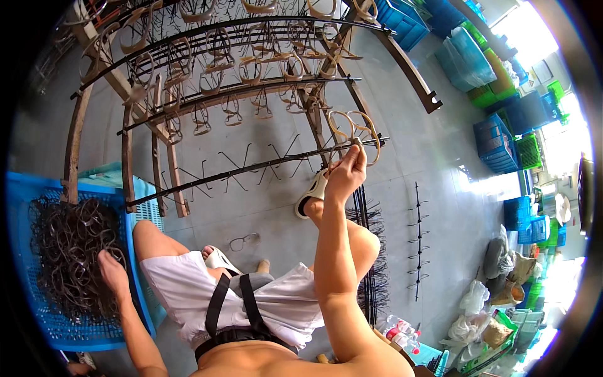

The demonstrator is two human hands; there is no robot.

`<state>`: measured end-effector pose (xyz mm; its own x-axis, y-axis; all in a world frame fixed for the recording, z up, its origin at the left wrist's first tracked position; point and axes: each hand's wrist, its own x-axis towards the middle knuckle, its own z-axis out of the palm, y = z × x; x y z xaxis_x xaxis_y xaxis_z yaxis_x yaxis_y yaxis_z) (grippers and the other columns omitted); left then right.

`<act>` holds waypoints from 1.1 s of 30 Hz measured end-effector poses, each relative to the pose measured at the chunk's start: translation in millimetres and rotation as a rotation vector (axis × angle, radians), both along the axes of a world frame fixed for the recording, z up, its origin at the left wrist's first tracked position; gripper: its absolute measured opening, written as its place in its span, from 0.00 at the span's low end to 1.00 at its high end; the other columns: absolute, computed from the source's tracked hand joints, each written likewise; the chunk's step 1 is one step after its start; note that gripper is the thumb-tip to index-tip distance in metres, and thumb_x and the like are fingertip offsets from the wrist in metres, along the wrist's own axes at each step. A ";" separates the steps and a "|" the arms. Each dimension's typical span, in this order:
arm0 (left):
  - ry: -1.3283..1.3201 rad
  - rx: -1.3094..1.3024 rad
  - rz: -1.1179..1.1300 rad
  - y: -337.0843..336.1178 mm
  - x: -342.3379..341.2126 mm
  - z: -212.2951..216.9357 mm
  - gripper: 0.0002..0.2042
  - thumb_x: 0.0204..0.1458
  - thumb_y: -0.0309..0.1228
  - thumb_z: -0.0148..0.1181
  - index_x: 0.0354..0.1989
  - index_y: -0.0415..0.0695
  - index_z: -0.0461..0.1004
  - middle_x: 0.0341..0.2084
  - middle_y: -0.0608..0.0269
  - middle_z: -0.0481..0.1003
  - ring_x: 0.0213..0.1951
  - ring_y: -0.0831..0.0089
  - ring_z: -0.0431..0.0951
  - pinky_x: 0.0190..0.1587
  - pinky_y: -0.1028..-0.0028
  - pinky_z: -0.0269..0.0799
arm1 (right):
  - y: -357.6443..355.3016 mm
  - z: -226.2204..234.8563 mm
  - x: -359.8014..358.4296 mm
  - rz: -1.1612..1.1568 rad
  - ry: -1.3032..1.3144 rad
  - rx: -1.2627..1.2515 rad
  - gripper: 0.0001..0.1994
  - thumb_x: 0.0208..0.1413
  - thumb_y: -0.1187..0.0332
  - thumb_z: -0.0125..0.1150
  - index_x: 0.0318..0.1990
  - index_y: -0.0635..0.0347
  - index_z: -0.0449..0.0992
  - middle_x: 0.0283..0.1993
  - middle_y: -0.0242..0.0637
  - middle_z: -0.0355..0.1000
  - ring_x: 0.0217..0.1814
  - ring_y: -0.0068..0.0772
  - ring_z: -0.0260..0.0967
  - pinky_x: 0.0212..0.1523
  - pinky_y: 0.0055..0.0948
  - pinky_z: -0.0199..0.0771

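My right hand [347, 174] is closed, its thumb and fingertips pinching a tan eyeglass frame [339, 125] at the right end of the lowest black hooked rod [242, 168]. The thin wire hooks along the rest of that rod carry no frames. At the left, my left hand [114, 274] lies at the right side of a heap of dark brown eyeglass frames [75, 251] in a blue plastic basket [94, 342]. Its fingers look loosely stretched, with no frame visibly held; the tips are partly lost against the heap.
A wooden rack [127, 154] bears higher rods hung with many frames. One clear pair of glasses [244, 242] lies on the floor by my foot. To the right lie a hooked rod [418, 242] and bundled rods [370, 270]. Plastic bottles [402, 333] and blue crates [496, 143] stand farther right.
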<state>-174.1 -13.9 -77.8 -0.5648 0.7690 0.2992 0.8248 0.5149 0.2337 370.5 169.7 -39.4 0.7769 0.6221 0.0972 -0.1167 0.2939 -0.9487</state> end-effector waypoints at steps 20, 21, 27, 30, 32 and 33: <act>-0.404 0.136 -0.039 -13.2 -36.9 -38.7 0.13 0.57 0.33 0.50 0.43 0.35 0.69 0.35 0.53 0.75 0.38 0.66 0.74 0.43 0.71 0.67 | 6.2 -0.2 -4.4 0.071 0.228 -0.025 0.11 0.61 0.65 0.49 0.38 0.63 0.72 0.14 0.20 0.55 0.12 0.10 0.47 0.11 0.15 0.45; -0.409 0.151 -0.030 -13.9 -37.4 -39.4 0.13 0.57 0.33 0.50 0.43 0.34 0.69 0.35 0.53 0.75 0.37 0.66 0.74 0.43 0.71 0.67 | 5.9 -0.6 -4.5 0.084 0.244 -0.019 0.11 0.61 0.65 0.49 0.37 0.63 0.73 0.14 0.20 0.55 0.12 0.10 0.47 0.11 0.15 0.45; -0.456 0.157 -0.022 -8.8 -25.1 -31.2 0.14 0.57 0.34 0.50 0.44 0.34 0.68 0.33 0.55 0.74 0.36 0.68 0.73 0.43 0.72 0.67 | 4.6 -5.6 -0.4 0.142 0.185 -0.046 0.10 0.61 0.65 0.50 0.40 0.63 0.73 0.15 0.19 0.56 0.13 0.10 0.47 0.12 0.15 0.44; -0.302 0.192 -0.024 -12.8 -30.6 -32.0 0.16 0.58 0.37 0.49 0.43 0.35 0.69 0.30 0.58 0.74 0.29 0.71 0.72 0.33 0.74 0.69 | 1.1 -4.5 -8.1 0.183 0.114 -0.071 0.11 0.60 0.65 0.51 0.41 0.63 0.74 0.16 0.18 0.56 0.14 0.09 0.47 0.13 0.14 0.45; -0.479 0.176 0.104 -5.6 -6.6 -13.3 0.16 0.58 0.39 0.48 0.43 0.36 0.69 0.27 0.62 0.73 0.23 0.74 0.69 0.26 0.76 0.66 | -3.6 -11.3 -7.8 0.181 0.029 -0.091 0.11 0.60 0.66 0.52 0.43 0.63 0.74 0.18 0.18 0.57 0.17 0.09 0.47 0.17 0.14 0.46; -0.564 0.169 0.170 -1.6 1.8 -5.3 0.17 0.58 0.40 0.48 0.42 0.36 0.70 0.25 0.63 0.72 0.20 0.76 0.68 0.22 0.78 0.64 | -4.6 -13.0 -7.3 0.180 -0.015 -0.109 0.11 0.59 0.66 0.52 0.43 0.63 0.74 0.19 0.18 0.58 0.18 0.09 0.47 0.17 0.14 0.46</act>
